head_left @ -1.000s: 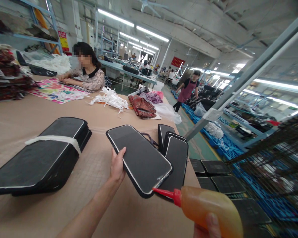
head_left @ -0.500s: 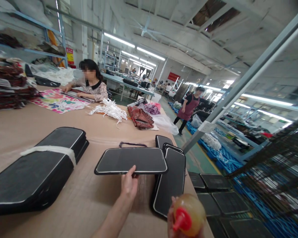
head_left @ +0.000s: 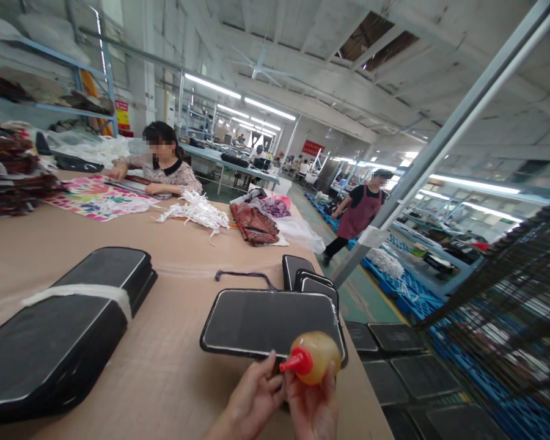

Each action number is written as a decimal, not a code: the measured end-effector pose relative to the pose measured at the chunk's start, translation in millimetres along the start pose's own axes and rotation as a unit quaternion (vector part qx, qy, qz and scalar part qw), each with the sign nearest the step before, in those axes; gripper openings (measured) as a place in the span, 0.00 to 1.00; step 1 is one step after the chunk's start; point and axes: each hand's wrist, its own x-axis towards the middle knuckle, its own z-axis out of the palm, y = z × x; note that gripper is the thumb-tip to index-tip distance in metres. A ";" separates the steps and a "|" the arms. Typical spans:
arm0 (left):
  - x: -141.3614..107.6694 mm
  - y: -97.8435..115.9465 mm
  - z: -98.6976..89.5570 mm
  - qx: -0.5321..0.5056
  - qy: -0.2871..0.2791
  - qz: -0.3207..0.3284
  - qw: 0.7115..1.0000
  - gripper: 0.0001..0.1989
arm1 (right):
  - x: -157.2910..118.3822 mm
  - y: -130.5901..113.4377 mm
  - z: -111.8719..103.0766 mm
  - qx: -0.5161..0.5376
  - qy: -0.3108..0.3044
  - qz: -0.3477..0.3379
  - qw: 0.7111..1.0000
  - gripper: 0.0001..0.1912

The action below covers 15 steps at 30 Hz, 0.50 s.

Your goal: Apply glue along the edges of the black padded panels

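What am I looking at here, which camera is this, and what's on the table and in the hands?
No robot here: these are a person's two bare hands. Every picture comes from one camera on that person's head, looking forward and down.

The right hand holds an amber squeeze bottle with a red nozzle. The left hand is at the near edge of a dark panel with a pale outline; its exact grip is hard to see.

On the brown tabletop, a stack of similar panels with a white band lies to the left. More panels lie behind the one at the hands. Farther back are white strips and a reddish bundle. A co-worker is at the far side.
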 end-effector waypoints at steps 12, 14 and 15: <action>23.0 153.2 76.3 0.466 -0.037 0.299 0.832 0.33 | -17.9 -9.4 -1.3 -0.049 -0.044 0.059 0.996 0.17; 44.9 157.8 81.7 0.455 -0.023 0.252 0.853 0.32 | -19.4 -7.8 -2.0 -0.033 -0.033 0.069 0.996 0.17; 52.8 157.5 81.1 0.429 -0.011 0.232 0.873 0.31 | -19.6 -7.3 -2.4 -0.025 -0.025 0.072 0.997 0.17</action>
